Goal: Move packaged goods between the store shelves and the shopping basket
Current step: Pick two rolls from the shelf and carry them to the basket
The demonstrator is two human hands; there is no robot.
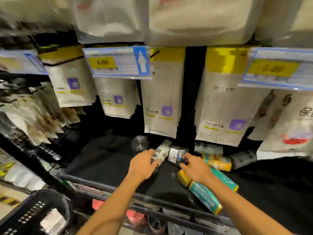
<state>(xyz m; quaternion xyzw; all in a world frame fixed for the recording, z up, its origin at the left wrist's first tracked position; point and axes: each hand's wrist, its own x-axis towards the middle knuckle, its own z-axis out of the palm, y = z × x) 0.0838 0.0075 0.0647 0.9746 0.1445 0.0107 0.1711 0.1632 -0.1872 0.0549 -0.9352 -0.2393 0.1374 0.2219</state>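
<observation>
Both my hands reach onto a black store shelf (108,165). My left hand (144,164) grips a white roll-shaped pack with black characters (162,151), its far end pointing away from me. My right hand (194,167) pinches a small dark pack with a white label (176,154) lying just right of the roll. A black shopping basket (33,216) stands at the bottom left with a white item (52,221) inside.
Teal and yellow packs (205,194) lie under my right forearm, with a yellow pack (217,161) and dark rolls (242,158) beyond. White bagged goods (160,99) hang above behind price tags (116,62). A black front rail (105,189) edges the shelf.
</observation>
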